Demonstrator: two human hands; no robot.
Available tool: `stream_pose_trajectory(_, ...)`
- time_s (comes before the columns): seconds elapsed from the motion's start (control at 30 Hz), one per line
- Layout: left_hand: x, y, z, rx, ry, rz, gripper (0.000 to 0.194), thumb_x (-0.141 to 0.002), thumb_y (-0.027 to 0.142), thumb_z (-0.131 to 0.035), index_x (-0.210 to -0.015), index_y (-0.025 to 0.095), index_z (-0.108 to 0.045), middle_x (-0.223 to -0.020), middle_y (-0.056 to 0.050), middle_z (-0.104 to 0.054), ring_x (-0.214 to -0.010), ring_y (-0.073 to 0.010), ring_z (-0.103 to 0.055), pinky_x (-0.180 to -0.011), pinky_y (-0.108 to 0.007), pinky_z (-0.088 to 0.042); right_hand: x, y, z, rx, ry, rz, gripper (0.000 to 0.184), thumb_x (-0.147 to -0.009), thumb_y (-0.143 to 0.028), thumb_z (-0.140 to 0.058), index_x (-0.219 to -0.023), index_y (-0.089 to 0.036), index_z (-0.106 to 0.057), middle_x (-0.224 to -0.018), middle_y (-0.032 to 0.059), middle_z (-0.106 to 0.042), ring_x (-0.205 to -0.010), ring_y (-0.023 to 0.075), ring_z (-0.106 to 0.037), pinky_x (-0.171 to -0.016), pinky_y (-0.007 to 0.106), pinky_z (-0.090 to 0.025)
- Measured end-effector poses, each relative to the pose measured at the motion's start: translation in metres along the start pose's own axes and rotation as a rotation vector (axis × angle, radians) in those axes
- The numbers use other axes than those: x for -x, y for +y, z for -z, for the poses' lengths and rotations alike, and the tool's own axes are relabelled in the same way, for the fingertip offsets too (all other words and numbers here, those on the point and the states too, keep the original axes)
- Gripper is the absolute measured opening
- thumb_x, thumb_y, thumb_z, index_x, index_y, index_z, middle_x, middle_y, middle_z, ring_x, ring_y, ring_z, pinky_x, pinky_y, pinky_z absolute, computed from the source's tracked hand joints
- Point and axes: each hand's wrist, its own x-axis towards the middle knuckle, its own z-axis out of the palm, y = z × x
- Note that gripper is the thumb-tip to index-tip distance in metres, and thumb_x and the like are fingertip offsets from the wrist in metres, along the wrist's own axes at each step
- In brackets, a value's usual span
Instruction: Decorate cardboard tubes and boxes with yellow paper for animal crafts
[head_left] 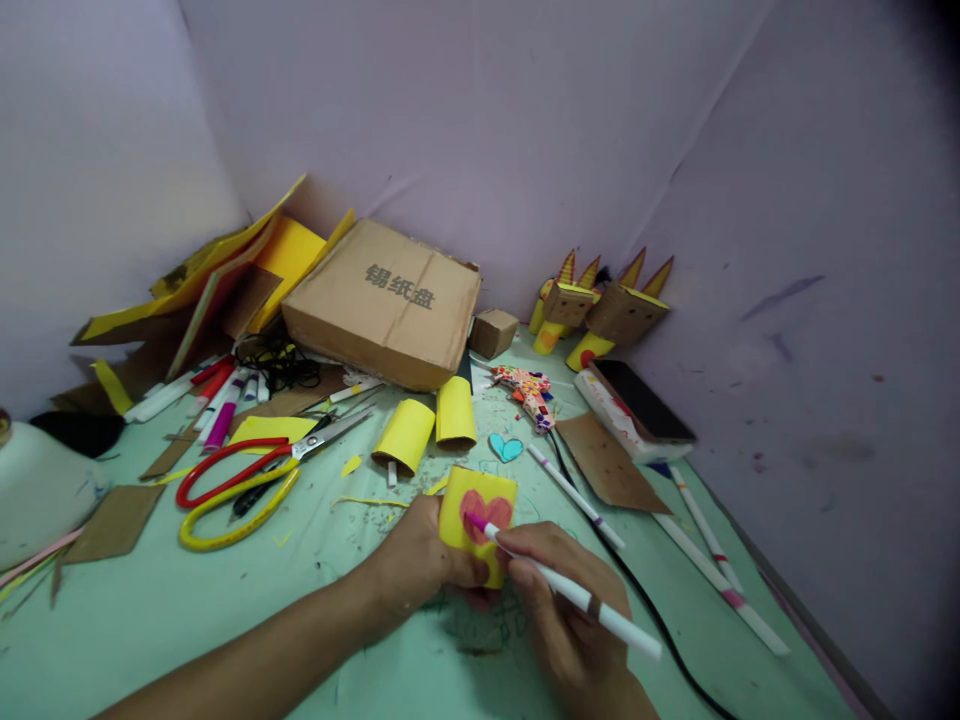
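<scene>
Table (187, 610), pale green, beneath lilac walls (480, 130). Your left hand (420, 560): gripping one yellow piece (484, 500), near centre, bearing a red heart (500, 515). Your right hand (574, 635): gripping one white marker (570, 587), its purple tip seemingly touching the heart. Left: one pair of scissors (304, 447). Far, right of centre: one patterned glue gun (525, 385).

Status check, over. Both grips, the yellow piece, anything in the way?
Left grip: holding yellow piece. Right grip: marker, tip at red heart. Black cable beside right grip; nothing seen blocking marker tip.
</scene>
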Motion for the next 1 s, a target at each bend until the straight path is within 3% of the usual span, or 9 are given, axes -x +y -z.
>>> stream_pose_trajectory(0.17, -0.0008, -0.0007, 0.0002, -0.006, -0.017, -0.015, 0.022, -0.048, 0.011, -0.073, -0.070, 0.011, -0.068, -0.059, -0.001, -0.065, -0.052, -0.0141, -0.058, -0.050, -0.025, -0.049, 0.0004, 0.0006, -0.0010, -0.016, 0.044, 0.004, 0.033, -0.079, -0.004, -0.050, -0.105, -0.022, -0.060, -0.081, 0.0039, -0.064, -0.072, 0.0159, -0.062, -0.059, 0.026, -0.049)
stream_pose_trajectory(0.33, -0.0020, -0.0004, 0.0008, -0.017, -0.005, 0.002, 0.020, -0.048, 0.010, -0.073, -0.067, 0.011, -0.067, -0.056, 0.000, -0.064, -0.051, -0.0142, -0.057, -0.050, -0.025, -0.049, 0.0000, 0.0006, -0.0008, -0.018, 0.000, -0.007, 0.033, -0.080, -0.005, -0.050, -0.105, -0.024, -0.060, -0.077, 0.0016, -0.063, -0.066, 0.0142, -0.059, -0.056, 0.026, -0.046)
stream_pose_trajectory(0.73, -0.0020, -0.0003, -0.0007, 0.007, -0.016, -0.010, 0.021, -0.049, 0.009, -0.071, -0.069, 0.011, -0.066, -0.058, -0.001, -0.066, -0.051, -0.0142, -0.059, -0.049, -0.024, -0.049, 0.0033, 0.0013, 0.0027, 0.005, 0.061, -0.046, 0.028, -0.082, -0.006, -0.049, -0.102, -0.021, -0.061, -0.077, 0.0033, -0.063, -0.065, 0.0152, -0.060, -0.055, 0.026, -0.047)
stream_pose_trajectory(1.0, -0.0024, 0.0001, -0.0009, 0.011, -0.013, 0.003, 0.021, -0.049, 0.007, -0.071, -0.070, 0.011, -0.067, -0.059, -0.001, -0.066, -0.052, -0.0141, -0.059, -0.050, -0.024, -0.049, 0.0031, 0.0005, 0.0016, 0.032, 0.029, -0.043, 0.029, -0.082, -0.006, -0.049, -0.104, -0.022, -0.060, -0.076, 0.0031, -0.063, -0.064, 0.0153, -0.060, -0.055, 0.027, -0.046)
